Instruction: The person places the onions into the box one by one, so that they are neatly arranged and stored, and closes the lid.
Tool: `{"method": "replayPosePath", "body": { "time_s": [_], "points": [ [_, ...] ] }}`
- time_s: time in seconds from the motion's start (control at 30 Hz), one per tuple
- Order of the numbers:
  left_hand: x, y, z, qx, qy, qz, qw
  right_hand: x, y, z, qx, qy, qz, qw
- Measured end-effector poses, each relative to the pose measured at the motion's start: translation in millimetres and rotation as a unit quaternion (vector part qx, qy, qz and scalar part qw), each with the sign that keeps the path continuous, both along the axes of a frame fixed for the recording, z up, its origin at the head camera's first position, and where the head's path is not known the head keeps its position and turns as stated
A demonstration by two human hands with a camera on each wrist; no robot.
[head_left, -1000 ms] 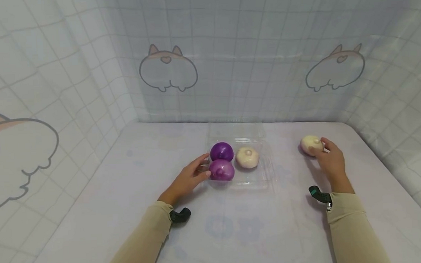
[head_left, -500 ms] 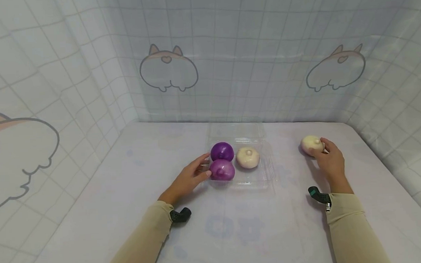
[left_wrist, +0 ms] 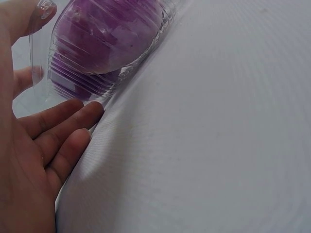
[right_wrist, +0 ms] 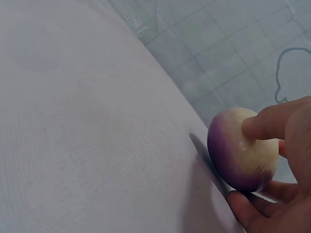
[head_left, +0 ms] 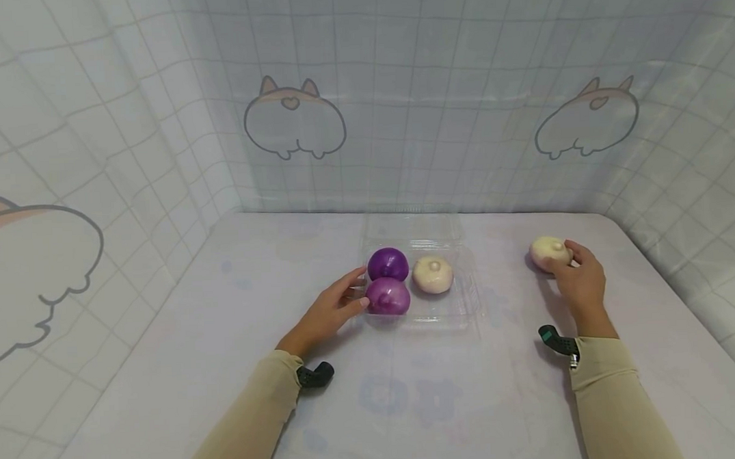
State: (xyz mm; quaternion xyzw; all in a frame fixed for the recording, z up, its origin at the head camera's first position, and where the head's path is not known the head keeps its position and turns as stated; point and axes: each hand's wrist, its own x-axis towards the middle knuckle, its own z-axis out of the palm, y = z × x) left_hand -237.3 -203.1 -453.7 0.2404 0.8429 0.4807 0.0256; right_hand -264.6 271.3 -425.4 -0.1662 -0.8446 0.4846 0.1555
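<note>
My right hand (head_left: 579,282) holds a cream-and-purple onion (head_left: 548,252) between thumb and fingers at the right of the table. In the right wrist view, the thumb presses the onion's (right_wrist: 243,150) pale side, and other fingers reach beneath it. My left hand (head_left: 330,310), fingers spread, rests against the left side of an open clear plastic clamshell box (head_left: 436,317). Inside the box lie a dark purple onion (head_left: 387,264), a lighter purple onion (head_left: 387,297) and a cream onion (head_left: 432,274). From the left wrist, thumb and fingertips show at the box's ribbed wall (left_wrist: 73,80).
The box's clear lid (head_left: 412,226) lies folded back towards the rear wall. A pale cloth covers the table (head_left: 253,282). Gridded white curtains (head_left: 430,117) with cartoon prints stand behind and at both sides. Both wrists carry black camera mounts (head_left: 315,375).
My right hand shifts slightly to the right with the onion. The left hand stays at the box, and the box with its onions shows no clear movement.
</note>
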Motion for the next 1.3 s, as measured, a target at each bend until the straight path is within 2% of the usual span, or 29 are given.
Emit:
{"method": "replayPosePath", "body": {
  "time_s": [0.4,0.73,0.87,1.1,1.23,1.3],
  "points": [
    [-0.2,-0.1,0.7,-0.002,-0.003,0.0,1.0,-1.3,-0.6,1.0,-0.014,-0.017,0.001,0.9998],
    [0.0,-0.6,0.4,-0.005,-0.003,0.003,1.0,-4.3,-9.2,2.9,-0.081,-0.004,0.001,0.9967],
    [-1.0,-0.9,-1.1,-0.005,-0.003,0.004,1.0,-4.8,-12.6,4.8,-0.129,-0.013,0.03,0.9912],
    [-1.3,-1.1,-1.9,0.001,0.001,0.002,1.0,-5.6,-18.3,8.4,-0.226,-0.003,0.074,0.9713],
    [-1.2,-0.8,-1.1,0.001,0.002,0.001,1.0,-4.4,-20.2,10.4,-0.254,0.0,0.097,0.9623],
    [-1.1,-0.7,-0.4,0.0,0.0,0.002,1.0,-3.7,-20.8,11.3,-0.255,-0.003,0.107,0.961]
  ]
}}
